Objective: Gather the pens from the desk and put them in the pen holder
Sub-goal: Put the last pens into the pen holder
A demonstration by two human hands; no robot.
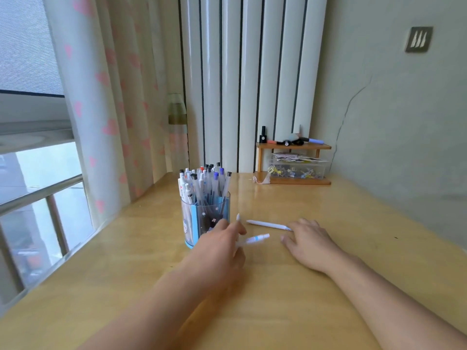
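Nearest the camera, 2 bare forearms reach forward over the wooden desk (328,311). The left hand (217,251) has its fingers curled round a pen (255,239), gripping it near one end; the rest of the white-and-blue barrel sticks out to the right of the fingers, tilted slightly up. A second pale tip (237,217) pokes up above the same hand, though I cannot tell whether it is another pen in that grasp.

The right hand (309,245) lies flat on the desk, fingers straight and relaxed, grasping nothing. Its fingertips touch or just cover the right end of a white pen (267,224), which lies on the desk and points left toward the holder. This pen sits just beyond the one in the left hand, apart from it.

Just behind the left hand stands the holder (206,213), a clear cup with blue trim, crowded with upright pens (204,183).

Farther back, against the wall, a small wooden shelf (294,146) carries markers and a small bottle on top, with a clear box (298,169) of clips beneath. A heart-print curtain (106,109) hangs at the far left.
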